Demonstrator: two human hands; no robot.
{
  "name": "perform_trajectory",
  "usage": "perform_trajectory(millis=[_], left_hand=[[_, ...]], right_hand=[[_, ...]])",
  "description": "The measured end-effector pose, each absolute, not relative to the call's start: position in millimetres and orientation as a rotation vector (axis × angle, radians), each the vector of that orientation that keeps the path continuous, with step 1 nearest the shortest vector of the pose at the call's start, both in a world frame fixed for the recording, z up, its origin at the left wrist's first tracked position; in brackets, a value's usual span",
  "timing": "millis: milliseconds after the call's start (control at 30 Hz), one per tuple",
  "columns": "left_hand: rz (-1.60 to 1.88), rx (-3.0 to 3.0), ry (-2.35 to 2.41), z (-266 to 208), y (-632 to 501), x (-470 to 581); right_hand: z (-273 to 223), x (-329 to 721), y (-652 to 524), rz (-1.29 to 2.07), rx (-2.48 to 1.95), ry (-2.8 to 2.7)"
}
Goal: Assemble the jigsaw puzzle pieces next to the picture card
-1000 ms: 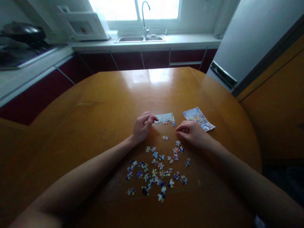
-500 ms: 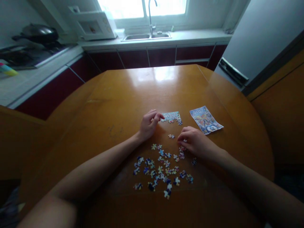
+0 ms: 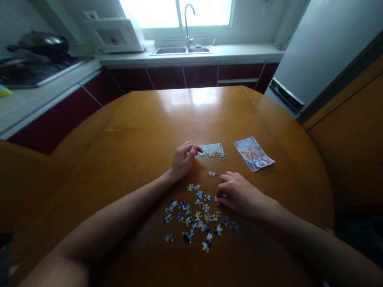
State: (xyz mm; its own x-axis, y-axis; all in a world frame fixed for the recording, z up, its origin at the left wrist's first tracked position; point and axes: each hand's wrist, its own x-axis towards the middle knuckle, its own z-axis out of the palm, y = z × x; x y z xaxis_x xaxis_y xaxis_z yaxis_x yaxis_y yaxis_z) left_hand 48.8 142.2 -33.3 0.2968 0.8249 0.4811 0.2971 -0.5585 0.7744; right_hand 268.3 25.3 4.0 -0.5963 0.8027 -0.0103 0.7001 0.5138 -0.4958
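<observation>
A partly assembled jigsaw puzzle (image 3: 211,149) lies flat near the table's middle, its lower edge ragged. My left hand (image 3: 183,158) rests at its left end, fingers curled together and tips at the corner; whatever they may hold is hidden. Lower right, my right hand (image 3: 236,192) reaches down with bent fingers closed around a small pale jigsaw piece (image 3: 224,195), mostly covered by them. Loose jigsaw pieces (image 3: 198,215) are scattered left of and below that hand. Between both hands lies a small joined clump of pieces (image 3: 212,173).
A creased picture sheet (image 3: 254,154) lies right of the assembled part. All of this is on a large wooden table (image 3: 167,123). Beyond it are a counter with a sink (image 3: 170,50), a microwave (image 3: 115,36) and a wok (image 3: 44,42) on the stove. A fridge (image 3: 317,52) stands at right.
My right hand has moved down and slightly left over the loose pieces, covering some at the right of the pile. My left hand stays at the puzzle's edge. The view has shifted slightly.
</observation>
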Motion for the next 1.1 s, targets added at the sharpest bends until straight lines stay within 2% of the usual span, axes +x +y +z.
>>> perform_trajectory(millis=[233,467,567,667,833,1100], left_hand=[[1.212,1.973,1.026,-34.9,145.2,45.7],[1.2,1.948,1.035,-34.6,145.0,44.7],[1.207,1.95,1.03,-34.6,144.9,44.5],[1.206,1.961,1.014,-34.3,145.0,44.4],[1.183,1.975,0.976,-31.6,144.6,45.6],[1.156,1.956,0.966,-27.8,142.7,47.1]], right_hand=[[-3.4,256.8,14.8,0.478,-1.409,-2.612],[-5.4,250.9,8.3,0.487,-1.266,-2.662],[-1.2,251.8,10.4,0.626,-1.198,-2.654],[2.5,261.4,24.9,0.823,-1.251,-2.416],[-11.4,286.8,69.0,0.784,-1.457,-1.867],[-42.1,294.2,95.6,0.623,-1.456,-1.847]])
